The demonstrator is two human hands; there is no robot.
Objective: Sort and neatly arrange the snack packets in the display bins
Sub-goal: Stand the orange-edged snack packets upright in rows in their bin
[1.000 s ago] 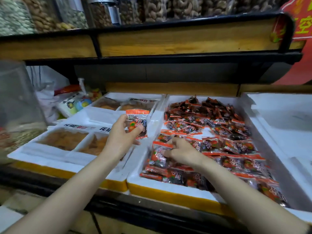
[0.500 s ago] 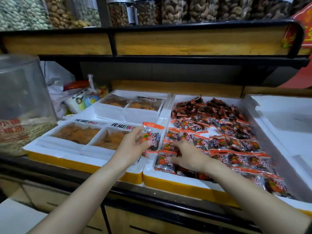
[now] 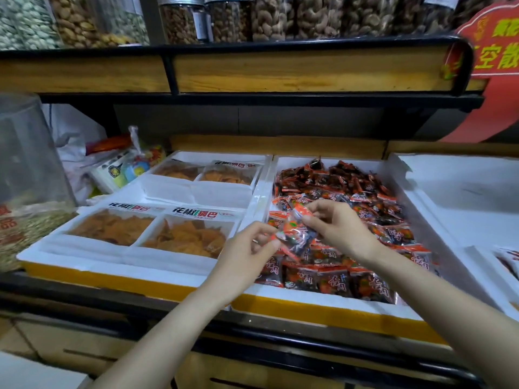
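While the left hand (image 3: 247,249) and right hand (image 3: 338,228) each clamp their grip on one snack packet (image 3: 295,234) above the heaped bin (image 3: 295,296), crisp trays (image 3: 185,234) lie just left, a clear jar (image 3: 28,164) beyond.

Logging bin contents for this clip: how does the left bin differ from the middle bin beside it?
The left bin holds a few large boxes of orange crisps; the middle bin holds many small red packets. The left bin looks orderly; the middle bin is rowed in front, heaped behind. Both are white foam with yellow fronts.
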